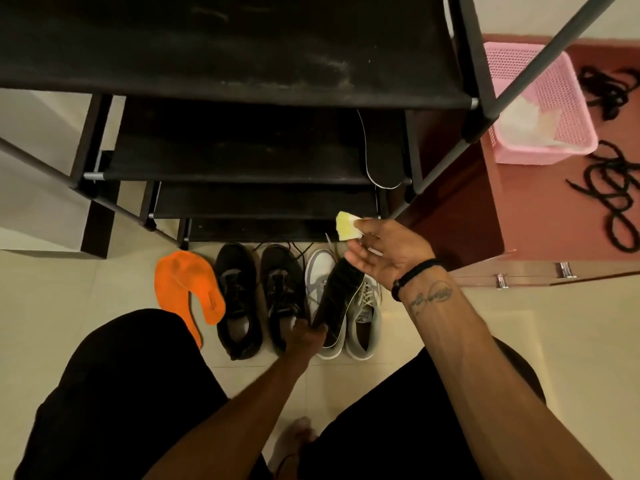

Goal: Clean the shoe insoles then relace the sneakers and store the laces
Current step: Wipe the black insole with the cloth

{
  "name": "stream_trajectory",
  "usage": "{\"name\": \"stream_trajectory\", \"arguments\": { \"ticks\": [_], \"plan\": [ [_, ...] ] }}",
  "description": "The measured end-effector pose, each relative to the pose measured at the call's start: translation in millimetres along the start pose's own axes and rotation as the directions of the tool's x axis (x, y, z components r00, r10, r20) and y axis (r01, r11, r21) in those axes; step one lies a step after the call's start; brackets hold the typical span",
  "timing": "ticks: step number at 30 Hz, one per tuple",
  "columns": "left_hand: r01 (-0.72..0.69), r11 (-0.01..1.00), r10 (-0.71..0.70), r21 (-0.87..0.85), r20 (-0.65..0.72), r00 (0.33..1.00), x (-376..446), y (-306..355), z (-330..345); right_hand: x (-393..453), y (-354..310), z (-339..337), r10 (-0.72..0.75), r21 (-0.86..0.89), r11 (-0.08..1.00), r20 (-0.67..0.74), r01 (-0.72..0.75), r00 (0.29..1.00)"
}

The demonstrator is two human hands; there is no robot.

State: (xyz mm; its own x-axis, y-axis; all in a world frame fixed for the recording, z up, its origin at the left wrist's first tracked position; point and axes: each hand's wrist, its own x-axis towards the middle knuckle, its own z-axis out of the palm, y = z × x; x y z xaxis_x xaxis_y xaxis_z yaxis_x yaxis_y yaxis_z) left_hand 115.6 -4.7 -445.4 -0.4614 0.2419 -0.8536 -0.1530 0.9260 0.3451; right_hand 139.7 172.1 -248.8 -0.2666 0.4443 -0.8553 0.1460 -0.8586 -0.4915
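Observation:
My left hand (306,336) grips the heel end of a black insole (337,294), holding it tilted above the grey-and-white sneakers (363,317). My right hand (384,252) pinches a small yellow sponge (346,226) just above the insole's toe end. A pair of black sneakers (256,299) stands on the floor to the left. Two orange insoles (188,289) lie on the floor further left. Another black insole (382,150) lies on a shelf of the shoe rack. Black laces (613,199) lie coiled on the red cabinet top, with a second bundle of laces (607,90) behind them.
The black shoe rack (242,64) fills the space ahead, its poles slanting out on both sides. A pink basket (543,109) with white cloth inside stands on the red cabinet (485,220) at right. My knees frame the tiled floor below.

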Motion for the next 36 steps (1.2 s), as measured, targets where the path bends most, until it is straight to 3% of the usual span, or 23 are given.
{"name": "stream_trajectory", "arguments": {
  "ticks": [6,12,15,20,24,28,33,35,36],
  "plan": [
    [0.083,0.991,-0.088,-0.108,-0.037,0.995,30,-3,17,5,3,3,-0.007,-0.034,0.999,0.055,0.008,0.998],
    [0.135,0.916,-0.083,-0.379,0.152,0.985,-9,25,-15,7,7,-4,-0.098,-0.116,0.988,-0.002,0.097,0.995],
    [0.177,0.795,-0.048,-0.58,0.23,0.972,-44,46,-36,-5,10,-6,-0.173,-0.221,0.962,-0.032,0.162,0.984],
    [0.108,0.707,0.1,-0.699,0.249,0.963,-124,63,-72,-45,23,-14,-0.224,-0.379,0.907,-0.06,0.185,0.973],
    [-0.051,0.69,0.306,-0.722,0.227,0.925,-201,48,-96,-82,36,-28,-0.172,-0.306,0.939,-0.018,0.158,0.985],
    [-0.244,0.724,0.443,-0.645,0.165,0.881,-255,15,-110,-123,44,-33,-0.063,-0.093,0.993,0.117,0.074,0.991],
    [-0.363,0.73,0.532,-0.58,0.147,0.834,-284,-8,-131,-162,58,-33,-0.108,0.001,0.994,0.194,0.11,0.975],
    [-0.279,0.636,0.513,-0.719,0.124,0.85,-276,-5,-145,-177,63,-28,-0.124,-0.022,0.991,0.243,0.133,0.962],
    [-0.203,0.526,0.539,-0.826,0.139,0.83,-271,-2,-152,-187,66,-23,-0.126,-0.054,0.988,0.277,0.147,0.952]
  ]
}}
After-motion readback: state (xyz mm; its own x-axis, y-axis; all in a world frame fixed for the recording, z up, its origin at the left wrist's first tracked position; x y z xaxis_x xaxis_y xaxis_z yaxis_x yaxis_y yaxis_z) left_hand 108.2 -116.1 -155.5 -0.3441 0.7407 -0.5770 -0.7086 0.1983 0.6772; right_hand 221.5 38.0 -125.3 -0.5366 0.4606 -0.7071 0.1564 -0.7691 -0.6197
